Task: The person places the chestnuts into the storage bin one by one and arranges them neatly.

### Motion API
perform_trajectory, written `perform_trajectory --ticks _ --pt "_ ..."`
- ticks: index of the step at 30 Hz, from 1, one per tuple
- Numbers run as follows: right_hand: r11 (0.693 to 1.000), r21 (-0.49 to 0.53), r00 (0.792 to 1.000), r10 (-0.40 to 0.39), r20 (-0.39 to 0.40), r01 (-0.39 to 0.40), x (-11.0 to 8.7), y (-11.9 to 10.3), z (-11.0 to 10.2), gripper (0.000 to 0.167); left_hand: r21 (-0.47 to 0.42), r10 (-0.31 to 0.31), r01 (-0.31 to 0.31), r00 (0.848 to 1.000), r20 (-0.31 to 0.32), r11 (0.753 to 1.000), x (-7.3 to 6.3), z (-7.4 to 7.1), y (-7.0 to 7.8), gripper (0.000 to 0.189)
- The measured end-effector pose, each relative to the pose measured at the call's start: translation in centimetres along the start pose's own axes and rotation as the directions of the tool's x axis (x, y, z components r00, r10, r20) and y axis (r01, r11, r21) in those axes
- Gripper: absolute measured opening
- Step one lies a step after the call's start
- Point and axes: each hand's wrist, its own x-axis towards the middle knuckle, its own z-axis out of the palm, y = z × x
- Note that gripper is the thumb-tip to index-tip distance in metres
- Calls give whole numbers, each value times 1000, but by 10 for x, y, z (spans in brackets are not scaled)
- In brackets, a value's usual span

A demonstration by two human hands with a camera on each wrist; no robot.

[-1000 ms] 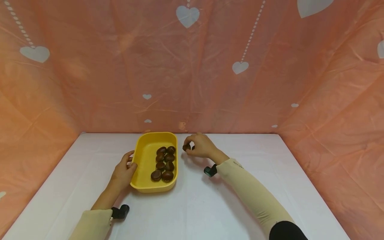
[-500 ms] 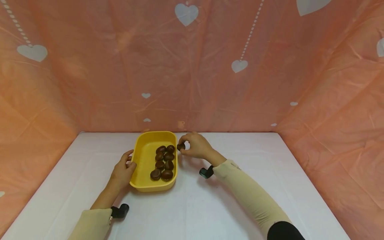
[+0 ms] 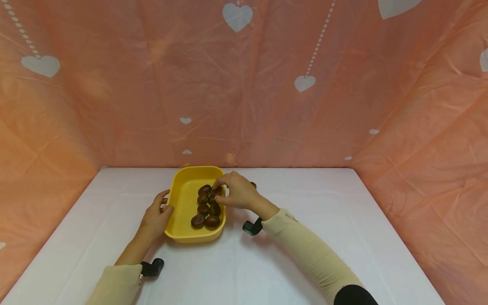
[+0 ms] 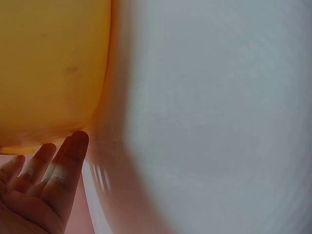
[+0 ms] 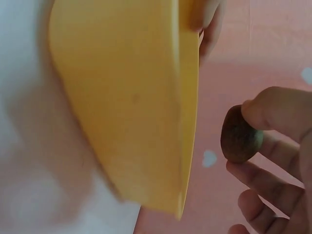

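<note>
A yellow plastic tray (image 3: 183,216) stands on the white table with two rows of brown chestnuts (image 3: 198,221) along its right half. My left hand (image 3: 155,215) holds the tray's left side, thumb at the rim. In the left wrist view, the fingertips (image 4: 78,139) meet its outer wall. Over the right rim, my right hand (image 3: 240,191) is above the upper chestnuts. Between thumb and fingers it pinches one chestnut (image 5: 239,134), seen clearly in the right wrist view beside the tray wall. In the head view the hand partly hides the chestnuts beneath.
Another chestnut (image 3: 253,185) lies on the table behind my right hand, mostly hidden. A white cloth covers the table (image 3: 305,203). Orange-pink sheeting (image 3: 267,127) with white hearts encloses the back and sides. Black wrist cameras (image 3: 153,268) jut out near both cuffs.
My right hand has carried the chestnut leftward from the table, over the tray's right rim. Its departure uncovers part of another chestnut behind it. The left hand and tray stay put.
</note>
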Motion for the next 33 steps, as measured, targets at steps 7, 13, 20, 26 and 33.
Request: perform_trajectory --ticks 7,13,20,26,33 --pt "997 -16 997 -75 5 75 2 -18 12 23 -1 6 -6 1000 2 1000 1 1 -1 55" --pt "993 -29 994 -111 12 112 4 -31 24 21 2 1 -1 1000 3 1000 0 1 -1 55" --pt "993 -50 993 -104 47 106 8 -46 37 20 1 11 -11 1000 -10 1000 -1 0 -2 54" --pt "996 -53 993 -69 96 74 13 -54 49 21 -10 4 -4 1000 5 1000 -2 0 -1 54" --pt "1000 13 992 -20 124 18 17 -57 60 19 -10 16 -16 1000 7 1000 -1 0 -1 54"
